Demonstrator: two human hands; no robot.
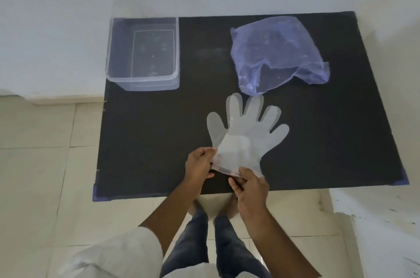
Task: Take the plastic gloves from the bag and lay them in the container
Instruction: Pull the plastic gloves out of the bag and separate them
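A clear plastic glove is spread flat over the black table, fingers pointing away from me. My left hand pinches the left side of its cuff. My right hand grips the right side of the cuff near the table's front edge. The purple translucent bag lies crumpled at the back right, its mouth facing the glove's fingertips. The clear rectangular container stands at the back left corner, with nothing visible inside it.
The black table has blue tape at its front corners. White walls stand behind and to the left, a tiled floor lies below, and my legs are at the front edge.
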